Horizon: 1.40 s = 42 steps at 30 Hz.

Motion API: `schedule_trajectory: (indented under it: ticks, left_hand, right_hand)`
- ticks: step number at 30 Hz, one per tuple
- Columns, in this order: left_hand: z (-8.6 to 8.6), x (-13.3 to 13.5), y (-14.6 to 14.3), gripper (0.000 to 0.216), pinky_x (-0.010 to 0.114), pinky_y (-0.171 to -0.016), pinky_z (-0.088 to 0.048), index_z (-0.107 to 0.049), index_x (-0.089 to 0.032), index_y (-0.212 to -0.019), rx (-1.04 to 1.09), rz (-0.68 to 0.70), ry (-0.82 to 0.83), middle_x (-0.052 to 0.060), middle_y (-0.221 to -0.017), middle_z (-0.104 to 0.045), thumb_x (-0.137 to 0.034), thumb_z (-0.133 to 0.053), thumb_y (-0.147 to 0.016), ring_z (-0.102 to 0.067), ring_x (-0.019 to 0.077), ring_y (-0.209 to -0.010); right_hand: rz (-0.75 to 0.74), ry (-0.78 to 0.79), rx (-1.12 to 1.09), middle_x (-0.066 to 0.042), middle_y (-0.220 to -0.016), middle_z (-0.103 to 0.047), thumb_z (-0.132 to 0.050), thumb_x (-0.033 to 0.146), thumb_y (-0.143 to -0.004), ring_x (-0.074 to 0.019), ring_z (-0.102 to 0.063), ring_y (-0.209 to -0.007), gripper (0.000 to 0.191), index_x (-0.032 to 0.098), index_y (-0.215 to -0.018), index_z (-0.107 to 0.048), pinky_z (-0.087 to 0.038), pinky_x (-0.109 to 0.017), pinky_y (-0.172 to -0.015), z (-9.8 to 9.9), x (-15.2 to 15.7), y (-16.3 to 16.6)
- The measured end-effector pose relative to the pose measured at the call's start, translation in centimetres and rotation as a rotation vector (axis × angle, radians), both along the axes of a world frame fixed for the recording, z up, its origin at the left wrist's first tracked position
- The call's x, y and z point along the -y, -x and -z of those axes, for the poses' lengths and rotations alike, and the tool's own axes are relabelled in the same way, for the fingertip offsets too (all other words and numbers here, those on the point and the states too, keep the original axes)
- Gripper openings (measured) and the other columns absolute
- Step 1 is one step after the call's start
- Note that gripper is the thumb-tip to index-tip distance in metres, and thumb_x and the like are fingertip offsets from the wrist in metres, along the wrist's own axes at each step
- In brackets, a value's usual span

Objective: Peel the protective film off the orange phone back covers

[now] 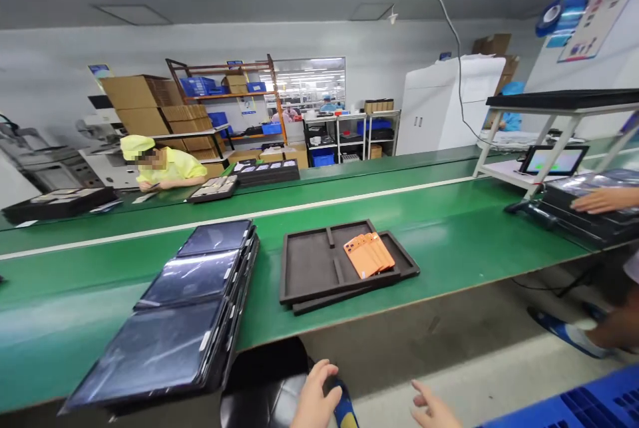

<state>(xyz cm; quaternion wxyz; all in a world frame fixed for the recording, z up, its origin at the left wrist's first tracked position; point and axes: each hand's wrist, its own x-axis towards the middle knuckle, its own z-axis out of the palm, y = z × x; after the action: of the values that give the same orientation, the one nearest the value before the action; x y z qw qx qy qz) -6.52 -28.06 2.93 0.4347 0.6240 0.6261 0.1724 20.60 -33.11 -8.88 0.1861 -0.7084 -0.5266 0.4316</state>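
The green surface [449, 228] runs across the whole view. On it, at my left, lies a stack of dark film-covered trays [184, 301], overhanging the near edge. Just right of the stack sits a shallow brown tray [309, 268], lying skewed on a second one. A fanned pile of orange cases [369, 255] lies in its right compartment; the left compartment holds nothing.

Step in hand, as I judge it: neither hand is at the trays. Both are low, below the near edge of the surface. Any reach to the brown tray calls for raising a hand over that edge and forward.

A black seat [264, 381] stands below the edge, directly before me.

Left hand [314, 398]: fingers curled over a dark rounded part at the right rim of the seat, touching it. I cannot tell whether the grip closes on it. A blue and yellow thing [345, 409] lies just beside the thumb.

Right hand [434, 408]: grip loosely spread, holding nothing, apart from everything.
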Motion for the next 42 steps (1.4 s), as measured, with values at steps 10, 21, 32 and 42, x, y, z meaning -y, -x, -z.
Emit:
schedule_trajectory:
  ticks: [10, 21, 32, 42]
  left_hand:
    - [-0.5, -15.8, -3.1, 0.033, 0.034, -0.086, -0.046, -0.066, -0.017, -0.093, 0.211, -0.019, 0.047, 0.006, -0.096, -0.069, -0.022, -0.053, -0.063, -0.061, 0.0234, -0.093]
    - [-1.1, -21.9, -7.8, 0.045, 0.022, -0.052, -0.042, -0.056, -0.008, -0.114, 0.351, -0.109, 0.280, 0.018, -0.121, -0.059, -0.021, -0.049, -0.071, -0.061, 0.0117, -0.066]
    - [2.8, -29.0, -13.5, 0.059, 0.033, -0.085, -0.048, -0.044, -0.007, -0.131, 0.233, -0.234, 0.176, 0.018, -0.127, -0.047, -0.014, -0.051, -0.073, -0.058, 0.0139, -0.073]
    - [3.5, -30.0, -11.4, 0.045, 0.037, -0.111, -0.027, -0.048, -0.013, -0.127, 0.331, -0.325, 0.054, 0.013, -0.136, -0.047, -0.034, -0.036, -0.089, -0.040, 0.0212, -0.129]
  right_hand:
    - [0.196, -0.182, 0.250, -0.016, -0.137, -0.047, -0.039, 0.027, -0.083, -0.0243, -0.047, -0.125, 0.056, 0.006, -0.135, -0.039, -0.039, -0.035, -0.102, -8.9, -23.0, -3.4]
    - [0.132, 0.011, 0.287, -0.016, -0.110, -0.064, -0.045, 0.032, -0.087, -0.0246, -0.061, -0.104, 0.045, 0.005, -0.120, -0.057, -0.044, -0.031, -0.088, -9.0, -32.6, -6.4]
    - [0.037, -0.026, 0.306, -0.011, -0.096, -0.064, -0.044, 0.027, -0.087, -0.0244, -0.063, -0.090, 0.032, 0.014, -0.109, -0.062, -0.045, -0.032, -0.077, -10.5, -33.1, -6.1]
    - [-0.113, -0.111, -0.001, -0.007, -0.109, -0.062, -0.052, 0.023, -0.078, -0.0178, -0.063, -0.075, 0.037, 0.019, -0.115, -0.056, -0.049, -0.034, -0.082, -10.9, -33.6, 0.0]
